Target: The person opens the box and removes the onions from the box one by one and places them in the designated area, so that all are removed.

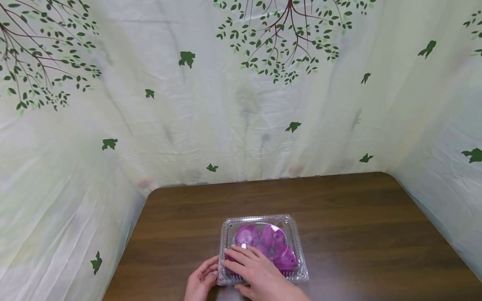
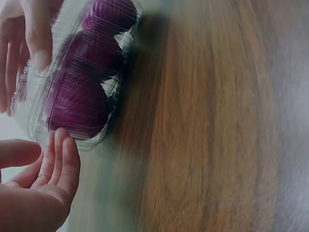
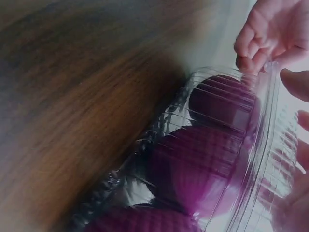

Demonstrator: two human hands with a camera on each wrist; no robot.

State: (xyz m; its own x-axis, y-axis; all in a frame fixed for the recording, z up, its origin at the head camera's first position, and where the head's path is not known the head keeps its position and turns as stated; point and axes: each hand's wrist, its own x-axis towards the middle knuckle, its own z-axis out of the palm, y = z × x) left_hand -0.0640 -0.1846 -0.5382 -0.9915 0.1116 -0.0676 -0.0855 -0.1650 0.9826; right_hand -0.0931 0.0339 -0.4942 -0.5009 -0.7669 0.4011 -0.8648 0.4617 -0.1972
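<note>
Box (image 1: 224,234), clear plastic and upright, rests on the table (image 1: 361,230) with its lid (image 1: 285,223) facing up and round purple pieces (image 1: 272,237) inside; I cannot confirm what kind they are. The table extends farther to the right of the box than to its left, and the table's far edge lies well apart beyond it.

Orientation: one side of the box faces me, and its far side runs nearly parallel to the table's far edge. Its outline reads wider from left to right than from near to far, but the slanted view shortens depth, so I cannot certify the long axis. Both wrist views show purple pieces in a row along the side of the box nearest me.

My left hand (image 1: 202,280) is at the near left corner of the box, fingers together and gently bent, fingertips at the rim, thumb standing apart from them. Whether that thumb touches the rim I cannot tell.

My right hand (image 1: 260,269) lies across the near left part of the lid, fingers extended and slightly spread, thumb toward the near edge.

Beyond the box and the table hangs a pale curtain (image 1: 233,121) printed with branches and green leaves.
</note>
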